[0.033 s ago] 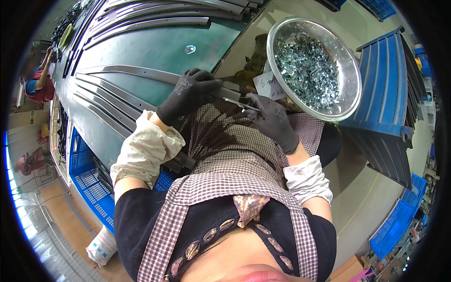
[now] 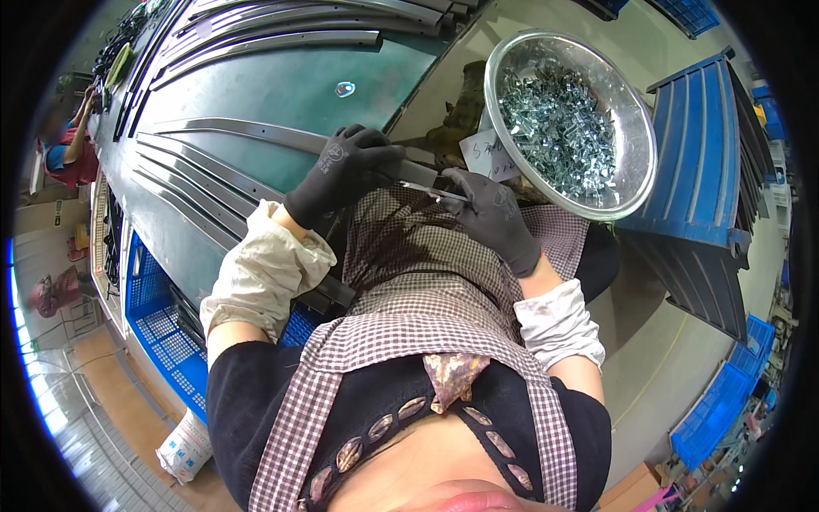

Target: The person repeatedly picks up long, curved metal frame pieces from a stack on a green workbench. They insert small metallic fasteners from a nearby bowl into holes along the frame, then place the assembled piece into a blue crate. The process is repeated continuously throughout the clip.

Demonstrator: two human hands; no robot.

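My left hand [image 2: 345, 171], in a black glove, is closed over the near end of a long curved grey metal strip [image 2: 256, 134] that lies across the green table [image 2: 281, 85]. My right hand [image 2: 493, 215], also in a black glove, pinches a small shiny metal clip [image 2: 431, 189] against that end of the strip, just to the right of my left hand. Both hands are over my checked apron at the table's edge. The strip's end is partly hidden under my left fingers.
A steel bowl [image 2: 636, 179] full of shiny clips sits to the right on blue crates [image 2: 708, 128], with a paper slip [image 2: 482, 158] beside it. More curved strips [image 2: 179, 179] lie on the table. A blue basket [image 2: 158, 328] stands below left. Another person [image 2: 68, 149] works far left.
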